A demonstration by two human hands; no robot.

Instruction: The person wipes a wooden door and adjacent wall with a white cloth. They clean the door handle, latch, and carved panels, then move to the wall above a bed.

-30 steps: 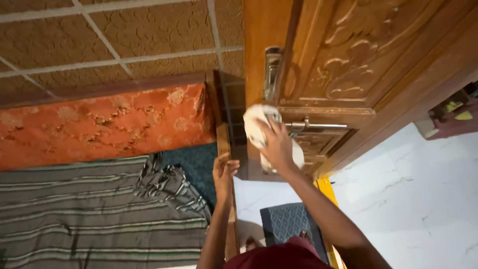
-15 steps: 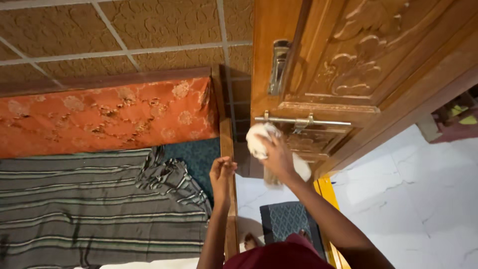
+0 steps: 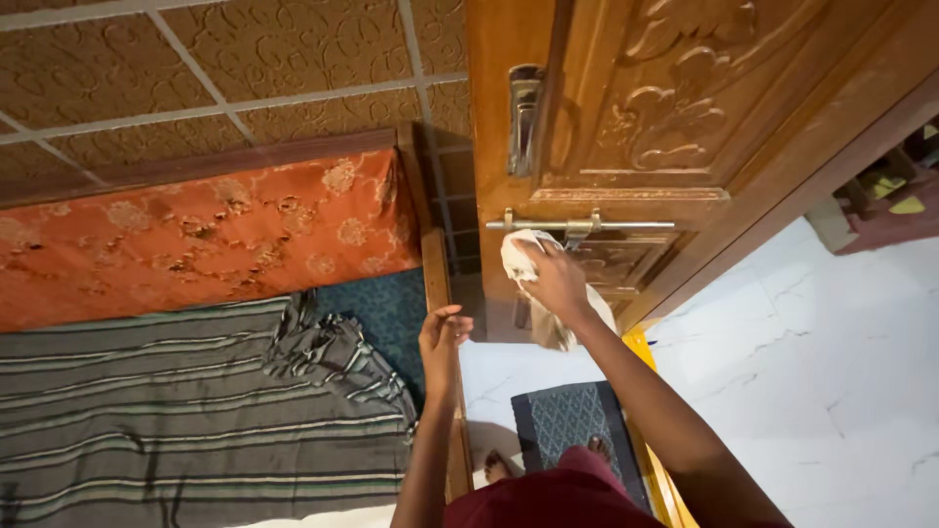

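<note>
Right hand [image 3: 559, 284]: clenching a white cloth [image 3: 533, 269], pressing it against the carved wooden door [image 3: 685, 127] just below the metal latch bar [image 3: 577, 225]. Left hand [image 3: 442, 337]: hanging loosely curled and holding nothing, left of the door.

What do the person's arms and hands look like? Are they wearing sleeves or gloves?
Both arms are bare all the way down, with no sleeves showing. The left hand and the right hand have no gloves, and I see no rings, watch or bracelets. Both arms are slim and long.
</note>
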